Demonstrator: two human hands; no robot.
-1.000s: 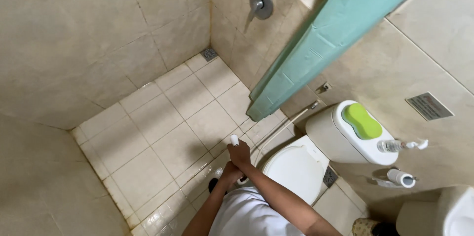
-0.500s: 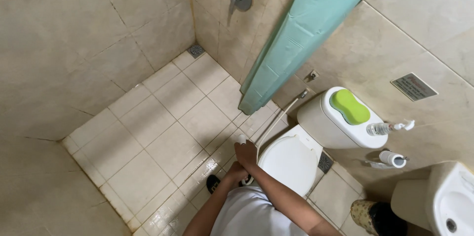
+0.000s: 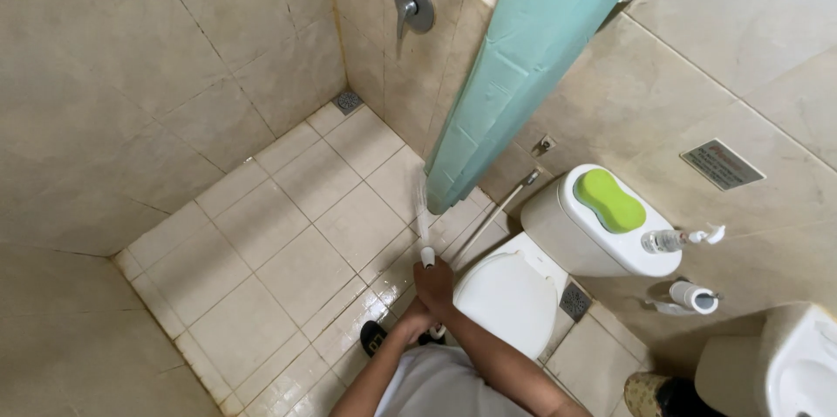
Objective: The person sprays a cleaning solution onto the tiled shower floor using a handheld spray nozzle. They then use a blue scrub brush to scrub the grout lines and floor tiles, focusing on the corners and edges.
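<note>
1. A person stands at the near edge of a tiled shower floor [image 3: 261,269], both hands out in front of the body, looking down from above.
2. The right hand [image 3: 433,284] is clenched around a white spray nozzle [image 3: 427,256], its tip pointing away toward the shower area; a thin stream of water [image 3: 421,208] appears to leave it, though the view is too small to be certain.
3. The left hand [image 3: 417,323] sits just below the right, close against the wrist; its grip cannot be told, as the fingers are hidden.
4. The step in hand looks like rinsing the floor tiles near the toilet. The next move likely calls for sweeping the nozzle across the floor while keeping the spray low and clear of the curtain.
5. The nozzle is small, white and cylindrical, and a metal hose [image 3: 497,212] runs from behind it to the wall.
6. A white toilet [image 3: 510,295] with closed lid stands just right of the hands; a green sponge [image 3: 609,201] lies on its tank. A teal shower curtain [image 3: 532,59] hangs above, bunched together.
</note>
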